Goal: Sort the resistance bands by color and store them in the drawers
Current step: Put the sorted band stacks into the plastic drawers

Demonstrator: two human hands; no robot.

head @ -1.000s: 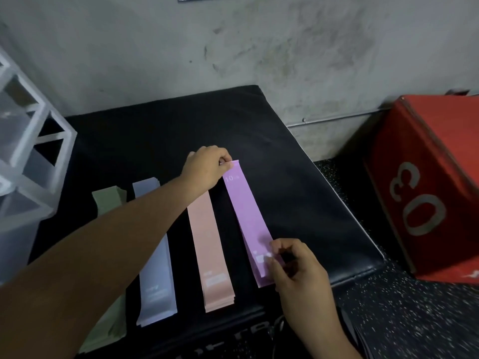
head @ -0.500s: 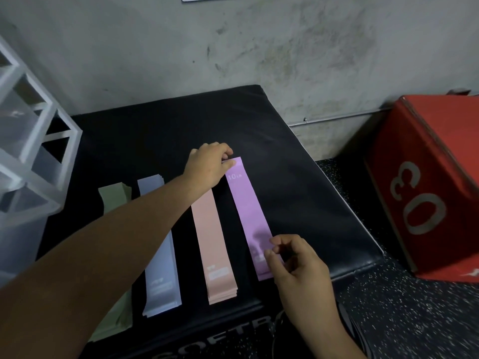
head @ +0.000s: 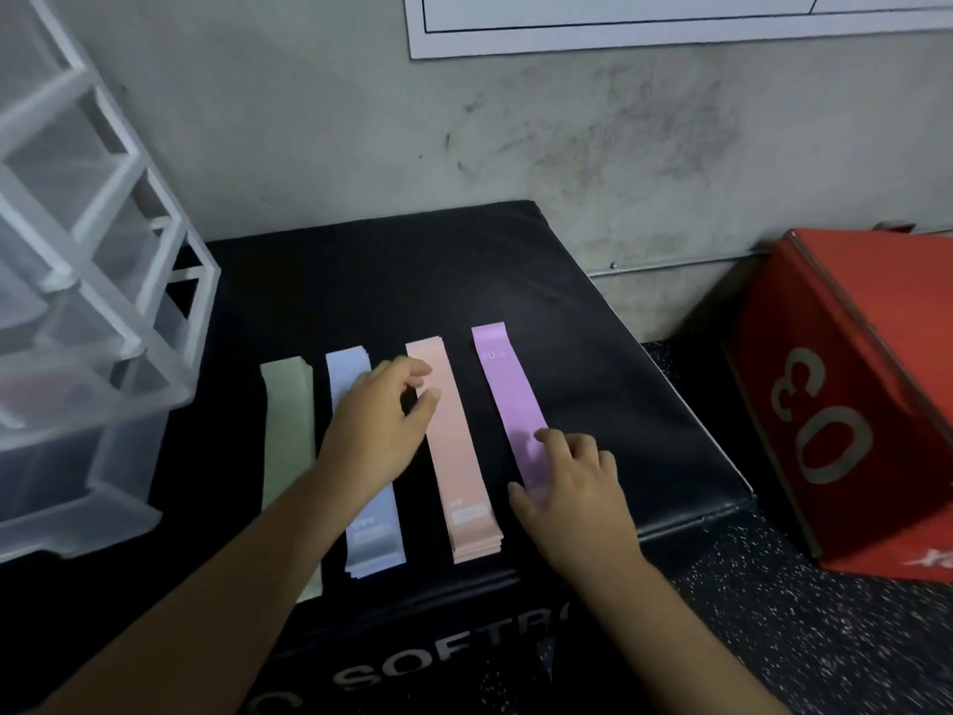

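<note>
Four flat stacks of resistance bands lie side by side on a black padded box [head: 593, 363]: green [head: 286, 430], blue [head: 346, 374], pink [head: 454, 456] and purple [head: 508, 389]. My left hand [head: 376, 430] hovers over the blue stack, fingers loosely curled, thumb and forefinger apart above the gap beside the pink stack, holding nothing. My right hand [head: 572, 487] rests on the near end of the purple band, fingertips pressing it down and covering that end. A translucent white drawer unit [head: 77, 281] stands at the left.
A red plyo box [head: 845, 394] marked 03 sits on the speckled floor [head: 773, 637] to the right. A grey concrete wall [head: 515, 136] with a white board [head: 644, 18] runs behind. The padded box's far half is bare.
My left hand let go of the purple band's far end and drew back left over the blue stack. My right hand stopped pinching the near end and now rests on it. The camera tilted up.
</note>
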